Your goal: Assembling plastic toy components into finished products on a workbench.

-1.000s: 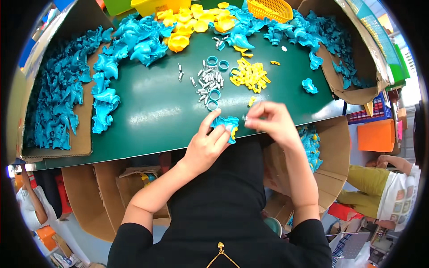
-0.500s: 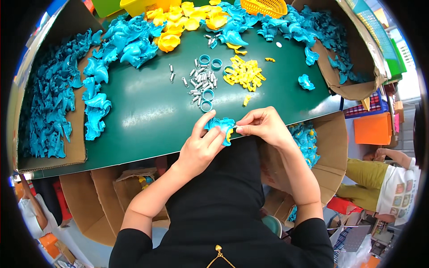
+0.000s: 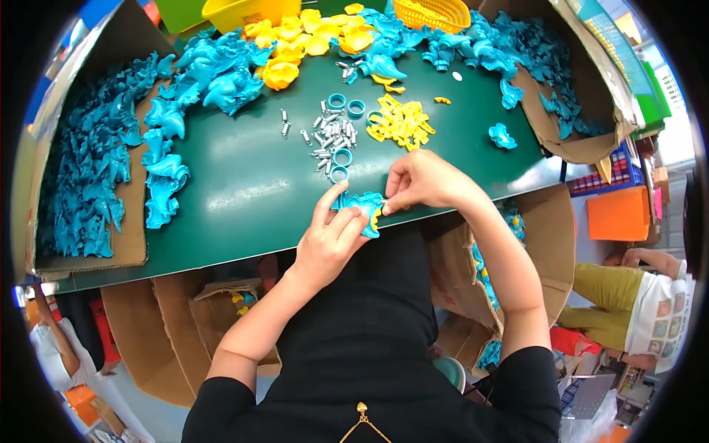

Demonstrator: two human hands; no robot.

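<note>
At the table's near edge, my left hand [image 3: 327, 242] is closed around a blue moulded plastic part [image 3: 365, 201] with scalloped edges. A yellow plastic insert [image 3: 375, 221] sits in that part's right side. My right hand [image 3: 430, 181] pinches at the part's right end, thumb and forefinger together, with a small silvery piece [image 3: 383, 203] at the fingertips, mostly hidden. Just beyond the left fingers lie blue rings [image 3: 339, 174] and a pile of metal springs [image 3: 336, 135]. Small yellow plastic pieces [image 3: 402, 122] are heaped to their right.
Blue parts [image 3: 92, 170] fill a carton at the left; another carton [image 3: 591, 144] stands at the right. Yellow shells [image 3: 281, 72] and a yellow basket [image 3: 436, 15] line the back. Below the green table [image 3: 244, 162], an open carton [image 3: 550, 251] holds blue parts. A person [image 3: 657, 310] is at far right.
My right hand has lifted slightly, its wrist arching up and away from me while the fingertips stay at the part's right end. My left hand still holds the part.
</note>
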